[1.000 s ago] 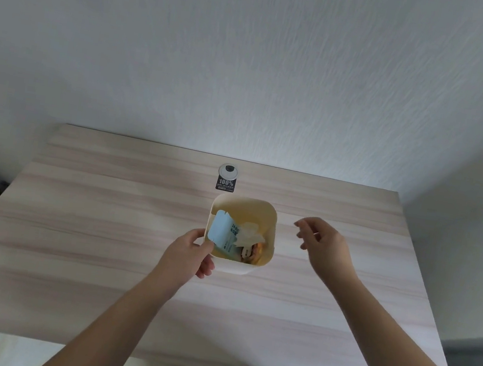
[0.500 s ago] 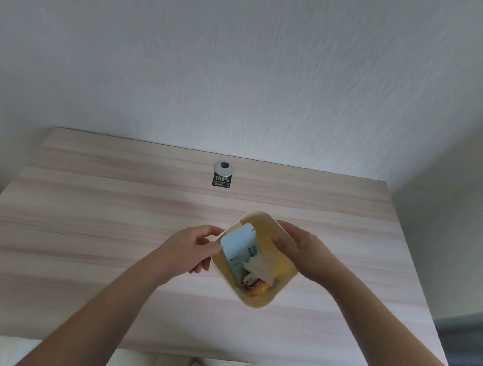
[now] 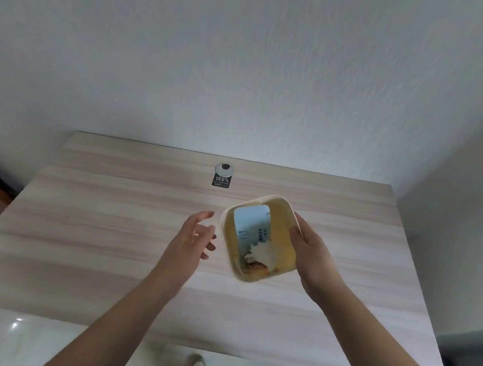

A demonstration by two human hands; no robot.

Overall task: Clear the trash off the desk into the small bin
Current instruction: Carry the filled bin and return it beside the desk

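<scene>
Right hand (image 3: 312, 257) grips the small bin (image 3: 287, 212) by its right wall, held tilted over the desk (image 3: 101, 224) — blue packet (image 3: 251, 221) inside. Left hand (image 3: 193, 237) hovers just beside it, fingers loose.

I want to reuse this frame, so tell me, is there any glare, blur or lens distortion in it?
Head view: wide-angle bending curves the desk edges; a small glare spot sits on the floor tile lower left; left hand and bin look slightly soft.

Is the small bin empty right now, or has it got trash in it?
Not empty. The small bin, gripped by the right hand, holds a light blue packet, crumpled white wrapper and something orange-brown.
</scene>
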